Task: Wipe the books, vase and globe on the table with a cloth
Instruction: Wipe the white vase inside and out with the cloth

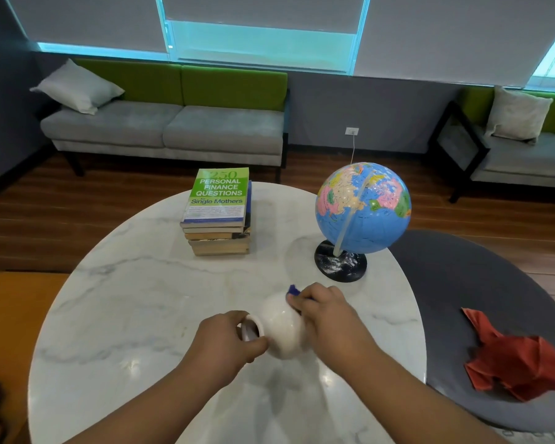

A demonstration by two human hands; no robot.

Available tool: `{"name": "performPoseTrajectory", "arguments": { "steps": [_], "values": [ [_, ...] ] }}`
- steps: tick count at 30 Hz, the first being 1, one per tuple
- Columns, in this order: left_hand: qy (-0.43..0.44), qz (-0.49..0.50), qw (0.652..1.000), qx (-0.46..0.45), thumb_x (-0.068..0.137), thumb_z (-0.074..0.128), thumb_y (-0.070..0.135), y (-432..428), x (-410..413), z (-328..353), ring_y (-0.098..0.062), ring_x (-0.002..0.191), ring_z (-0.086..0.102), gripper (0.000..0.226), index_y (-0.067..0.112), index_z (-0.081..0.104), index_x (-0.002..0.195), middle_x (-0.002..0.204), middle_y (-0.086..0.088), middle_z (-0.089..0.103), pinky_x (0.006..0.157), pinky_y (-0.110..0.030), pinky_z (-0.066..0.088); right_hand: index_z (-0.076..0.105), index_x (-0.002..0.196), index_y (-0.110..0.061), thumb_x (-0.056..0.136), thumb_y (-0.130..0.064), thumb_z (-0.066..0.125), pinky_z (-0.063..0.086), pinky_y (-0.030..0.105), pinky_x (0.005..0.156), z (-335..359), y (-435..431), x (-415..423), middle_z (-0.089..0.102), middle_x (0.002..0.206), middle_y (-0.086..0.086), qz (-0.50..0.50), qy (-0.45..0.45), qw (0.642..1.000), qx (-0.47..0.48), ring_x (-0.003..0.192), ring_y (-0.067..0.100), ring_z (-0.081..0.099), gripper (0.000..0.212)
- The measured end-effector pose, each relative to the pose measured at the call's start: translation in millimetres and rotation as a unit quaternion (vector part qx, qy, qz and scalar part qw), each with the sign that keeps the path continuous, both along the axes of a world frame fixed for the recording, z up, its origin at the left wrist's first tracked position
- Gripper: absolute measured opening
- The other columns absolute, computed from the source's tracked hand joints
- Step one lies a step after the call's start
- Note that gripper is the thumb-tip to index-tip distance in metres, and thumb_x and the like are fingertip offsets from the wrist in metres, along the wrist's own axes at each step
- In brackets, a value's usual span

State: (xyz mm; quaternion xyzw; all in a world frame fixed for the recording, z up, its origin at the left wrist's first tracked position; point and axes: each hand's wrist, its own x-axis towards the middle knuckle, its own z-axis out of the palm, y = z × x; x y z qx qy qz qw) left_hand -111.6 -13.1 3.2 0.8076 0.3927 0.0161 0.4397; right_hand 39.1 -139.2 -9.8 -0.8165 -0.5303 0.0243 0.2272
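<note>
Vase (281, 328) up off the table (135, 283), tipped on its side, mouth pointing left, low over the near middle of the marble. Left hand (225, 339) clamped round the neck and rim, a firm grip there. Right hand (326, 318) pressed against the vase's far right flank, fingers closed on a blue cloth (293, 290), only a corner peeking out past the fingertips. Wiping the vase, by the look of it, so mid-task at best. Books (218, 213) stacked at the back, green cover on top, nothing near them. Globe (362, 208) on its black stand to the right of the books, well apart from both hands. No telling from here whether either is wiped already. Red cloth (516, 363) crumpled on the grey seat off to the right, out of play.
</note>
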Motion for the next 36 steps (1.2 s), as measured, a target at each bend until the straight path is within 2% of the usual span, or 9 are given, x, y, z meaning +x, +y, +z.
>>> {"name": "performPoseTrajectory", "arguments": {
  "steps": [2, 4, 7, 13, 16, 20, 26, 32, 36],
  "values": [
    [0.001, 0.002, 1.0, 0.001, 0.07, 0.072, 0.029, -0.7, 2.2, 0.2, -0.009, 0.056, 0.067, 0.016, 0.025, 0.056, 0.067, 0.059, 0.0, 0.067, 0.043, -0.017, 0.04, 0.061, 0.124, -0.023, 0.083, -0.014, 0.059, 0.051, 0.031, 0.082, 3.7, 4.4, -3.2, 0.056, 0.113, -0.005, -0.01, -0.009, 1.0, -0.025, 0.1, 0.022, 0.048, 0.042],
    [-0.003, 0.008, 1.0, -0.011, 0.071, 0.071, 0.027, -1.3, 3.2, 0.8, -0.01, 0.057, 0.068, 0.012, 0.022, 0.06, 0.071, 0.062, -0.002, 0.068, 0.044, -0.017, 0.04, 0.069, 0.104, -0.023, 0.067, -0.016, 0.075, 0.051, 0.023, 0.066, 6.5, 7.7, -19.6, 0.059, 0.095, -0.007, 0.07, -0.044, 0.996, -0.019, 0.082, 0.019, 0.053, 0.038],
    [-0.004, 0.007, 1.0, -0.02, 0.071, 0.071, 0.025, -1.0, 1.2, 0.6, -0.014, 0.06, 0.068, 0.011, 0.019, 0.065, 0.077, 0.066, -0.004, 0.07, 0.044, -0.017, 0.04, 0.069, 0.097, -0.027, 0.064, -0.017, 0.068, 0.048, 0.02, 0.059, 2.1, 3.3, -24.1, 0.059, 0.088, -0.012, 0.159, -0.091, 0.983, -0.024, 0.072, 0.015, 0.051, 0.035],
    [0.002, 0.007, 1.0, -0.013, 0.068, 0.072, 0.024, 1.3, -1.2, -3.5, -0.008, 0.051, 0.062, 0.01, 0.024, 0.062, 0.072, 0.061, -0.002, 0.068, 0.044, -0.017, 0.041, 0.072, 0.105, -0.02, 0.063, -0.007, 0.073, 0.056, 0.032, 0.06, 5.6, 0.8, 8.9, 0.063, 0.093, -0.005, 0.006, -0.05, 0.998, -0.039, 0.077, 0.023, 0.054, 0.044],
    [-0.008, 0.003, 1.0, -0.014, 0.07, 0.072, 0.025, 1.5, -0.6, -3.2, -0.004, 0.045, 0.055, 0.011, 0.02, 0.063, 0.073, 0.06, -0.002, 0.067, 0.043, -0.015, 0.039, 0.07, 0.099, -0.022, 0.06, -0.011, 0.072, 0.052, 0.024, 0.06, 2.0, 0.9, -16.1, 0.06, 0.093, -0.009, 0.142, -0.079, 0.986, -0.041, 0.073, 0.019, 0.053, 0.041],
    [-0.006, -0.002, 1.0, -0.016, 0.071, 0.072, 0.024, 3.1, -2.2, -4.1, -0.003, 0.045, 0.054, 0.011, 0.019, 0.064, 0.075, 0.062, -0.004, 0.068, 0.044, -0.016, 0.039, 0.068, 0.109, -0.028, 0.079, -0.016, 0.051, 0.049, 0.022, 0.068, -2.4, -9.4, -10.4, 0.059, 0.103, -0.015, 0.193, -0.07, 0.978, -0.03, 0.082, 0.017, 0.051, 0.036],
    [-0.005, 0.001, 1.0, -0.009, 0.07, 0.072, 0.025, 2.1, -2.2, -6.1, -0.002, 0.044, 0.053, 0.01, 0.025, 0.063, 0.075, 0.059, 0.0, 0.068, 0.043, -0.014, 0.038, 0.058, 0.128, -0.023, 0.088, -0.013, 0.051, 0.046, 0.031, 0.087, 10.1, 2.9, -3.4, 0.054, 0.121, -0.005, -0.028, 0.002, 0.997, -0.07, 0.108, 0.022, 0.045, 0.041],
    [0.009, -0.027, 0.997, 0.066, 0.072, 0.073, 0.03, -4.7, 3.3, -3.1, -0.004, 0.057, 0.052, 0.017, 0.02, 0.063, 0.082, 0.07, 0.003, 0.064, 0.053, -0.012, 0.039, 0.047, 0.135, -0.025, 0.094, -0.018, 0.045, 0.041, 0.036, 0.097, 30.1, 27.4, -37.0, 0.052, 0.128, -0.001, 0.089, 0.037, 0.99, -0.101, 0.115, 0.021, 0.042, 0.042],
    [-0.006, -0.017, 0.998, 0.054, 0.074, 0.071, 0.027, -7.6, 1.7, -2.2, -0.001, 0.058, 0.053, 0.016, 0.029, 0.06, 0.086, 0.07, 0.008, 0.061, 0.053, -0.009, 0.039, 0.034, 0.139, -0.03, 0.094, -0.021, 0.045, 0.039, 0.029, 0.101, 33.9, 18.0, -42.4, 0.05, 0.133, -0.009, 0.05, 0.142, 0.982, -0.117, 0.121, 0.016, 0.045, 0.047]
  ]
}}
